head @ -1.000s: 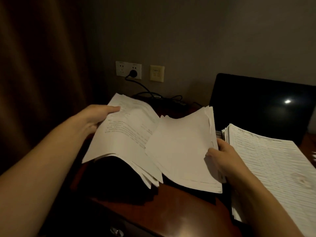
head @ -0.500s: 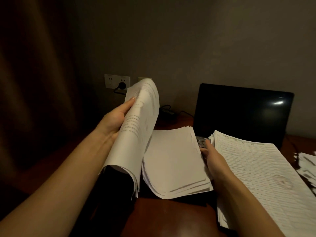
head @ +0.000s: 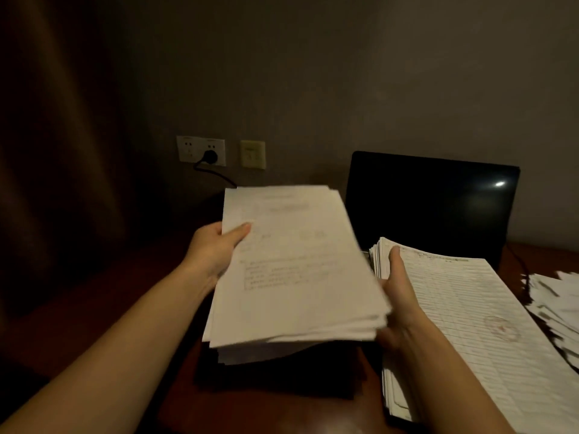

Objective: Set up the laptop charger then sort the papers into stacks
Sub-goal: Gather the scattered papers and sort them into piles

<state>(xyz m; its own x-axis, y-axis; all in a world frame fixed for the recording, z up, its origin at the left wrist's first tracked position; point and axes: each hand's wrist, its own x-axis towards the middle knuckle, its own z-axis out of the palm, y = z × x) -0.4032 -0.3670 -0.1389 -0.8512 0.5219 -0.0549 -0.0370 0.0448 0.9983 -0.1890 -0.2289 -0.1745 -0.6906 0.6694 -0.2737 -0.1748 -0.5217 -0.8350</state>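
I hold a thick sheaf of white printed papers (head: 297,270) above the dark wooden desk (head: 269,408). My left hand (head: 216,249) grips its left edge, thumb on top. At the sheaf's right edge, my right hand (head: 398,296) has its thumb raised and its fingers hidden under the sheets. Beside it on the right lies a tall stack of lined forms (head: 463,327), resting on the open laptop (head: 432,202), whose screen is dark. The charger's black plug (head: 209,157) sits in the white wall socket (head: 200,150), and its cable runs down behind the papers.
A looser pile of papers (head: 554,302) lies at the desk's far right. A yellowish wall plate (head: 253,154) is next to the socket. A brown curtain (head: 56,151) hangs on the left. The room is dim.
My left hand has folded its raised sheets over onto the pile by my right hand, so the two bundles are now one sheaf held at both sides.
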